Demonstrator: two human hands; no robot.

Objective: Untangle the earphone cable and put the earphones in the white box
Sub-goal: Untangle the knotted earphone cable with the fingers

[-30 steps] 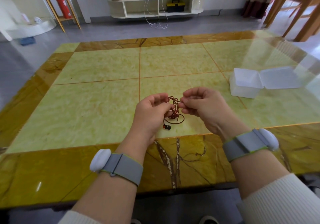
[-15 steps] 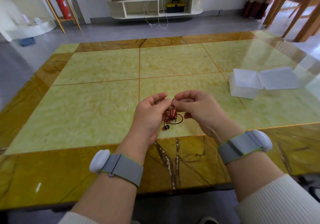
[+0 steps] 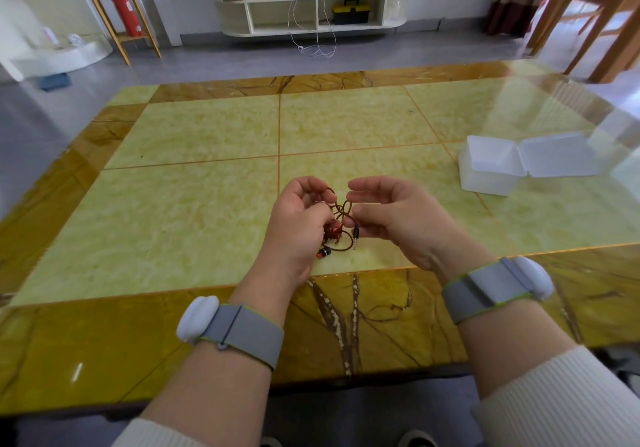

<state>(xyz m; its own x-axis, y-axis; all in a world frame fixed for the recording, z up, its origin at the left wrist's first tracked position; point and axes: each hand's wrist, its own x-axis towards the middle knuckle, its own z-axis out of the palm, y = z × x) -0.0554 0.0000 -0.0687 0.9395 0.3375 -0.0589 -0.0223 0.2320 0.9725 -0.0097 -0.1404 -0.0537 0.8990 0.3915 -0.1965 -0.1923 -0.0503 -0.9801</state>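
Head view, hands: both are up over the near part of the surface [image 3: 194, 225], and the tangle hangs right between them.
Left hand [image 3: 298, 225]: fingers curled in on the left side of the knot, grasping the red earphone cable [image 3: 341, 209], thumb tucked against it.
Right hand [image 3: 398, 218]: fingers arched over the top, fingertips pinching a loop on the right of the knot.
Where the cable is: held in the air just above the surface, a loose ball of thin loops, no clear long axis yet.
Loose ends: one earbud [image 3: 323, 252] dangles below the left hand, and the jack plug [image 3: 355, 235] hangs straight down just beside the right thumb.
Key relation: the knot sits dead centre, so both hands are equally near; I judge the next pull goes sideways, hands apart.
Materials: cable thin, glossy, springy-looking; earbud small, rounded, red with a dark tip.
White box [image 3: 488, 176]: translucent plastic, square, lid [image 3: 557, 159] hinged open flat to its right, well apart from the hands on the right-hand side, so the right hand is nearer.
Surface: polished green-and-amber stone, shiny, likely slippery.
Progress: untangling in hand, boxing not yet begun.
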